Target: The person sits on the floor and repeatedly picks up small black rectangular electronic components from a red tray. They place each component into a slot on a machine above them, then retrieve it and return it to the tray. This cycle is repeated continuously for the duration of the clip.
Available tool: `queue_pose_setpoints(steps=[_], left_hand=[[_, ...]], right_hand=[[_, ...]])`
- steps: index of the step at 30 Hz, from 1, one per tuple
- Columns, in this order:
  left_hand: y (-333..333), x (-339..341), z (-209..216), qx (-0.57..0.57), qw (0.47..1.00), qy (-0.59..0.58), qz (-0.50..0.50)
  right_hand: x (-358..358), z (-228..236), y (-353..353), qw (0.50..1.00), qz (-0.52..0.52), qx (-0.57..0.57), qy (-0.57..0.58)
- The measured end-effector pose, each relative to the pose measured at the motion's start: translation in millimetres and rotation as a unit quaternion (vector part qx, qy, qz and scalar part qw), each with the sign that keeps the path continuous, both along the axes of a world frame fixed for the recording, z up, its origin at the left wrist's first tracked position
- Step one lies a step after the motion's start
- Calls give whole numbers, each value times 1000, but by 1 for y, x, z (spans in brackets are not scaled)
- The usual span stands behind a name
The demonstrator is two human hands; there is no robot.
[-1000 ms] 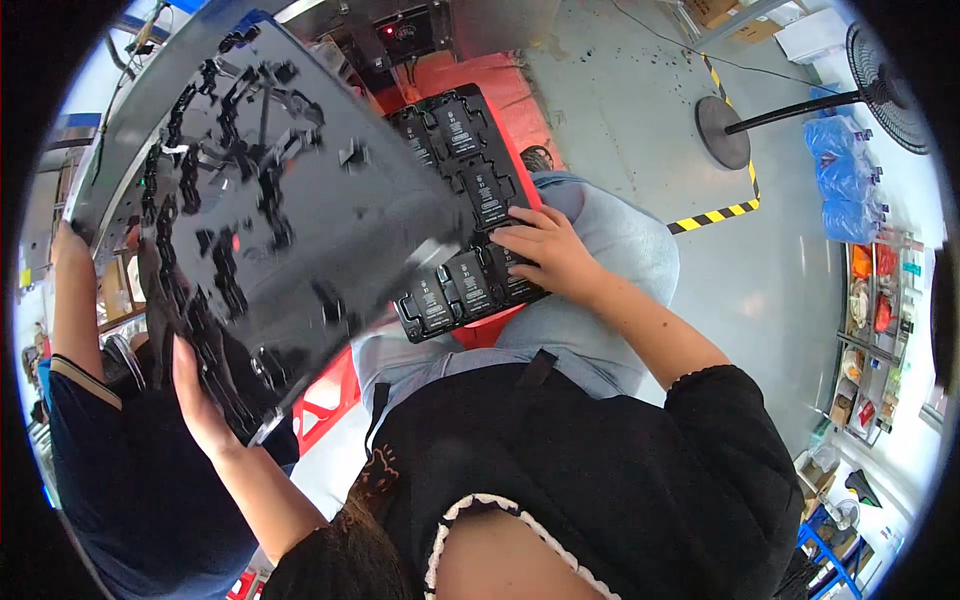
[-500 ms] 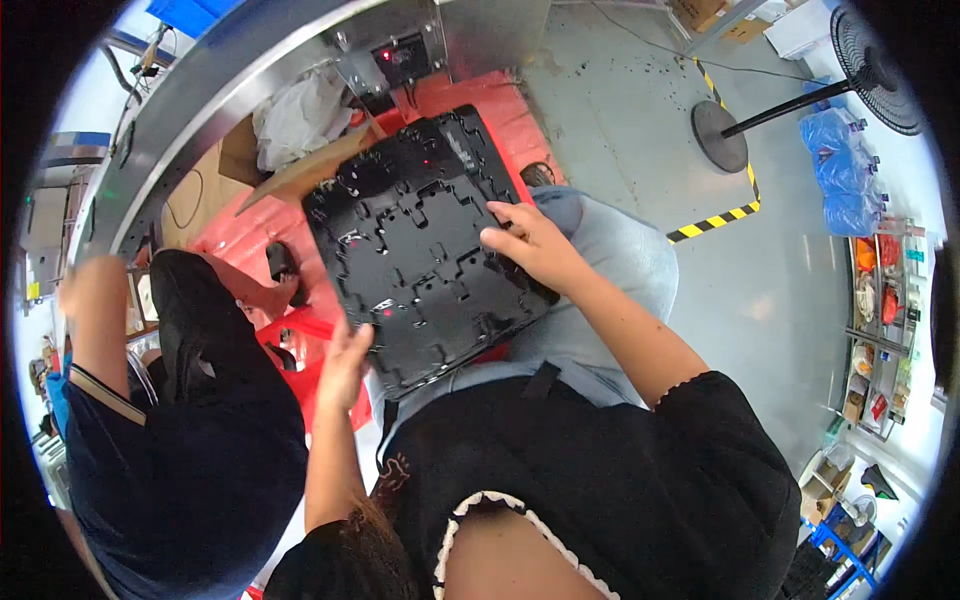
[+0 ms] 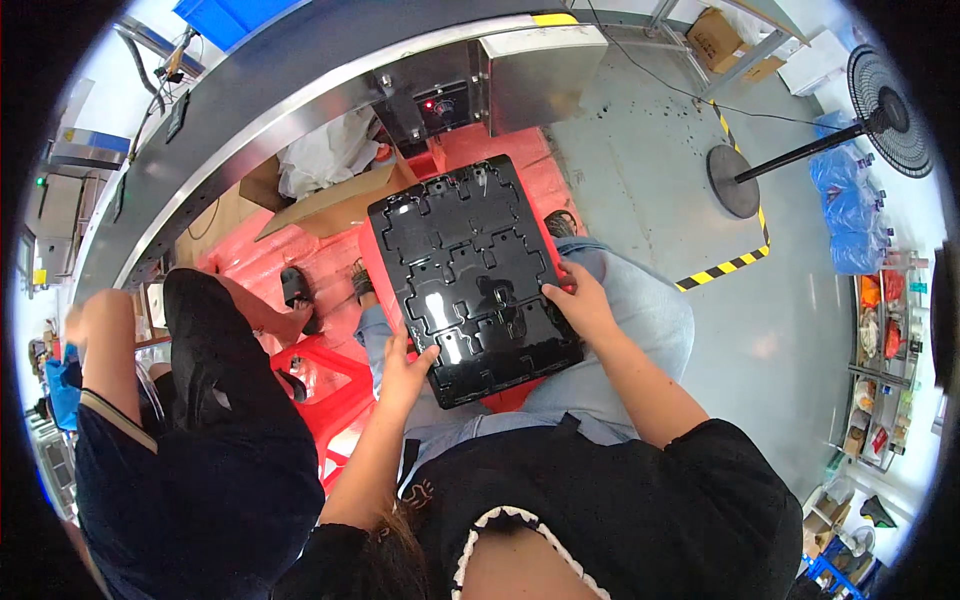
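Note:
A black moulded plastic tray (image 3: 465,265) with stepped recesses lies in front of me, its glossy surface catching the light. Beneath it, red plastic (image 3: 377,252) shows along the left and right edges, perhaps a stool top. My left hand (image 3: 405,375) grips the tray's near left edge, thumb on top and fingers partly hidden. At the right edge, my right hand (image 3: 588,305) holds on the same way, thumb over the rim. The recesses that I can make out have nothing in them.
Beyond the tray runs a metal bench (image 3: 290,110) with a control box. Under it stands an open cardboard box (image 3: 335,200) with white plastic bags. A co-worker (image 3: 190,440) sits close on my left near a red stool (image 3: 325,385). A standing fan (image 3: 733,180) is at the right.
The tray has come down flatter over the red plastic, showing more of it at the left edge. My right hand has shifted nearer along the right edge. My view has moved slightly.

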State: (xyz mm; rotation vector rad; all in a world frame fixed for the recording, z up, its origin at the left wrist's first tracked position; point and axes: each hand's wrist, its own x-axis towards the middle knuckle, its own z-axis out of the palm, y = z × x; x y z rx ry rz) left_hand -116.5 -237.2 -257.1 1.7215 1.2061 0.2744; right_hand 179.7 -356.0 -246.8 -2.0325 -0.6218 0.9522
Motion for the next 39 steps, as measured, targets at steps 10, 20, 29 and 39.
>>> queue_pose_setpoints(steps=[10, 20, 29, 39], left_hand=[[-1, -5, -11, -125, 987, -76, 66], [-11, -21, -11, -27, 994, 13, 105], [126, 7, 126, 314, 911, -136, 230], [428, -13, 242, 542, 826, -42, 148]], right_hand=[[-18, 9, -9, 998, 34, -10, -53], [-22, -1, -14, 989, 114, 34, -83], [78, 223, 172, 879, 363, 250, -183], [86, 258, 478, 712, 370, 294, -519]])
